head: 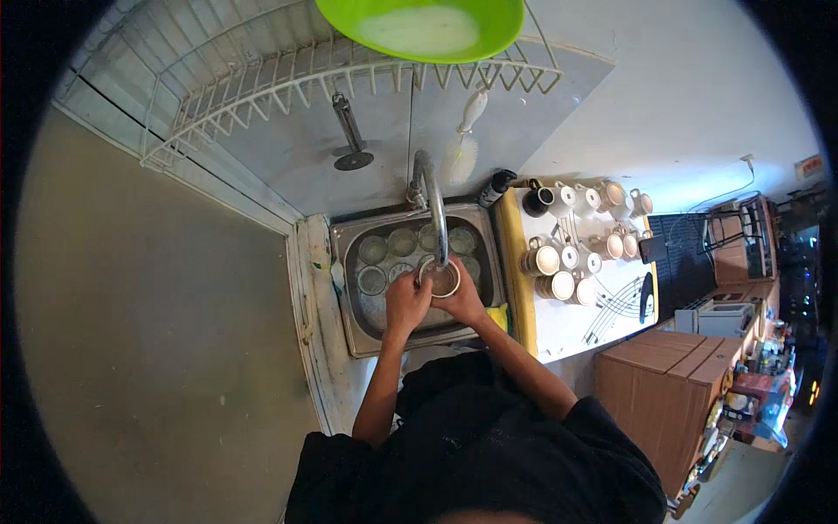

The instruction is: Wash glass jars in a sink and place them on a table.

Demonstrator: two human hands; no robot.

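Note:
Under the spout of a curved metal faucet [435,203], a round cup [442,280] with a pale rim is held between both hands, its open top facing up. My left hand [409,300] grips its left side, and my right hand [463,295] wraps its right side. Several drinking glasses [373,249] stand in the stainless steel sink [353,340] below and behind the cup. Part of a yellow sponge or cloth [498,317] shows at the sink's right front edge, beside my right forearm. Whether water is running cannot be told.
Several mugs [543,261] stand on the counter [556,327] right of the sink, with a dark bottle [497,188] at the back corner. Above hangs a white wire rack [262,98] holding a green bowl [425,29]. A white brush [466,141] hangs below it. A wall borders the left.

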